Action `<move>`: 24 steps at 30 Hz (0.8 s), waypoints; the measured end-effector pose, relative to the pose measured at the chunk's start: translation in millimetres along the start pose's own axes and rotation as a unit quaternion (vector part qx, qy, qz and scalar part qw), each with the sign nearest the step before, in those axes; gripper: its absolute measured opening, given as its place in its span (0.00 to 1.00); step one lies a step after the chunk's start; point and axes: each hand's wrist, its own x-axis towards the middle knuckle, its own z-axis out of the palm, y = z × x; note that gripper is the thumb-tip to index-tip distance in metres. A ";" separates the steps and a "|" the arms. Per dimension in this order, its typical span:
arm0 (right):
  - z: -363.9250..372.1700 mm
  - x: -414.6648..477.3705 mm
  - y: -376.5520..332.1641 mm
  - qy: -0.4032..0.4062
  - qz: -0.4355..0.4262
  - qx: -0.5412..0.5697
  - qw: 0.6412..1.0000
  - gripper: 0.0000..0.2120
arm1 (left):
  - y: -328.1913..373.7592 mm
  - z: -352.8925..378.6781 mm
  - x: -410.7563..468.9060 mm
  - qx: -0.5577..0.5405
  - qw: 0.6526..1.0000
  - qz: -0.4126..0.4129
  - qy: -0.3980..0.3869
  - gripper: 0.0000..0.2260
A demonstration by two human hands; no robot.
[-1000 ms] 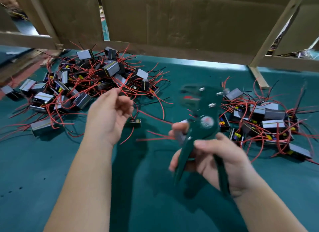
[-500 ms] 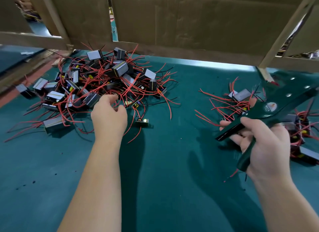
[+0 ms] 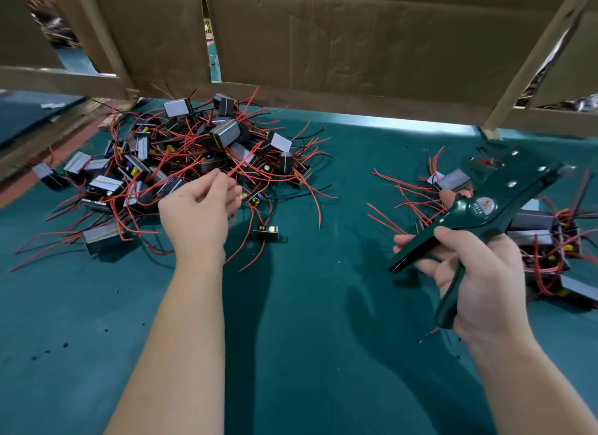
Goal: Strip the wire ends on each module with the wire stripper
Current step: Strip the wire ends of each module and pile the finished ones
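The green wire stripper (image 3: 479,208) is at the right, its handles gripped by the right hand (image 3: 482,279), above the smaller pile (image 3: 537,221) of modules. The left hand (image 3: 197,208) pinches a red wire (image 3: 242,163) at the near edge of the large pile (image 3: 181,156), far left on the teal counter (image 3: 307,321).

The scene is taken in by one wide-angle camera worn on the head, aimed forward and down across the green table (image 3: 307,353). Both forearms are seen entering from the bottom edge, close to the lens, with the left hand (image 3: 200,208) left of centre and the right hand (image 3: 479,279) far right. The cardboard wall (image 3: 356,39) is caught along the top.
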 end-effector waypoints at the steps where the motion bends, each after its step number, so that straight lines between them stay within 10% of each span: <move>1: 0.3 0.3 -0.1 0.000 0.002 0.001 1.000 0.17 | 1.0 -0.6 -0.5 -0.030 1.000 -0.006 0.001 0.08; 5: -0.1 1.3 1.0 0.007 0.003 0.012 1.000 0.19 | 13.0 -2.1 -1.2 -0.176 0.981 -0.062 -0.045 0.07; 9: -2.2 1.1 1.7 0.000 0.004 0.036 0.999 0.17 | 28.6 -13.0 -9.1 -0.330 0.904 -0.009 -0.273 0.05; 14: -0.5 0.3 1.3 -0.014 0.010 0.049 0.999 0.17 | 18.7 -0.9 -20.3 -0.052 0.897 0.047 -0.437 0.06; 24: -0.6 -0.8 -0.2 -0.016 0.021 0.076 0.997 0.17 | 9.8 14.9 -26.2 0.108 0.971 0.123 -0.176 0.12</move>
